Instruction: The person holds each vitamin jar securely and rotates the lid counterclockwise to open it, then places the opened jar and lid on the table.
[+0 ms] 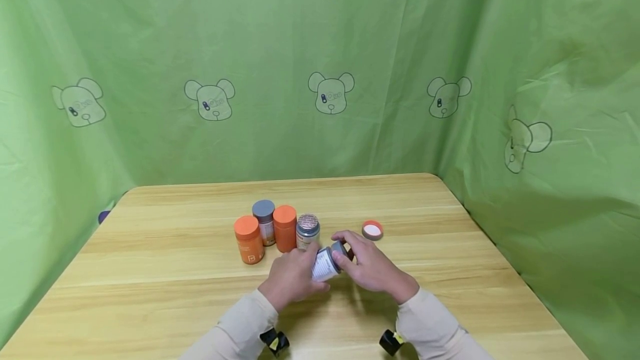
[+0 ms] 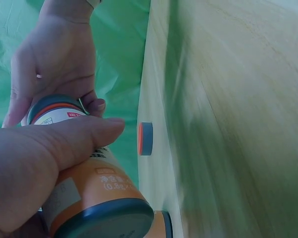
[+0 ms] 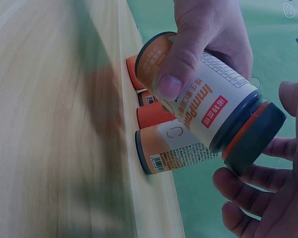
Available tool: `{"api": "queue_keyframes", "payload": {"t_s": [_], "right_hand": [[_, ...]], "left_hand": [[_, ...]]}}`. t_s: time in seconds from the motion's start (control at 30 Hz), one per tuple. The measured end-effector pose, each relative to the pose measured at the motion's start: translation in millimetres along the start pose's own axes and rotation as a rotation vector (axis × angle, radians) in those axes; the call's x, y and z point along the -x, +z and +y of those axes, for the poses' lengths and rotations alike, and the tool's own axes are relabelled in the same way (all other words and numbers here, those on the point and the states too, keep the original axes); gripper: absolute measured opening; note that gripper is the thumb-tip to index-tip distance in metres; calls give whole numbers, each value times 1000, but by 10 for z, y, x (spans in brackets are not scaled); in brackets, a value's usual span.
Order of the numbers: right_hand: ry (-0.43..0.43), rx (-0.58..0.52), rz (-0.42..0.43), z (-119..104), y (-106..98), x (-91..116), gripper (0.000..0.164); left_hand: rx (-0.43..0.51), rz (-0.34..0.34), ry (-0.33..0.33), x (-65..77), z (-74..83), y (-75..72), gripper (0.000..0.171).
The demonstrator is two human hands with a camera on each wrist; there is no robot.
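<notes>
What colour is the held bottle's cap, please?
Dark grey cap with orange edge, clearest in right wrist view.

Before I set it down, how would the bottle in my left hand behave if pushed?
On its side, the bottle would probably roll, its body being round. Standing, it should be fairly steady on that broad, flat base. It seems stiff: no dent shows around the left thumb.

Creased green sheet curtain (image 1: 280, 26) hung behind pale wood-grained table (image 1: 150, 249) | dark-outlined bear heads (image 1: 330, 96) printed across it | small purple object (image 1: 103, 216) partly seen by table's left edge
</notes>
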State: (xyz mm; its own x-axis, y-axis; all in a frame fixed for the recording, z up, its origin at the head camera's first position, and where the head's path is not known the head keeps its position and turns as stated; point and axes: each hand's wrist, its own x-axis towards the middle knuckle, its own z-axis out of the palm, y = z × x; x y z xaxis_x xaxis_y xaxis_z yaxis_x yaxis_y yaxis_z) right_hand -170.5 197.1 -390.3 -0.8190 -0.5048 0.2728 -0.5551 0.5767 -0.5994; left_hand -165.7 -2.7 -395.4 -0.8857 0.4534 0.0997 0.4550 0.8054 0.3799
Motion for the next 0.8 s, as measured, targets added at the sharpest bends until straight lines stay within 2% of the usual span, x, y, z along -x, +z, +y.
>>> {"api": "queue_keyframes", "payload": {"t_s": [0.37,0.8], "right_hand": [[-5,-5,11,-4,-1,-1,34],[0,-19,-6,-12,-14,9,35]], "left_hand": [[-14,11,7,-9,7,5,72],[-15,0,0,-8,4,3,67]]}}
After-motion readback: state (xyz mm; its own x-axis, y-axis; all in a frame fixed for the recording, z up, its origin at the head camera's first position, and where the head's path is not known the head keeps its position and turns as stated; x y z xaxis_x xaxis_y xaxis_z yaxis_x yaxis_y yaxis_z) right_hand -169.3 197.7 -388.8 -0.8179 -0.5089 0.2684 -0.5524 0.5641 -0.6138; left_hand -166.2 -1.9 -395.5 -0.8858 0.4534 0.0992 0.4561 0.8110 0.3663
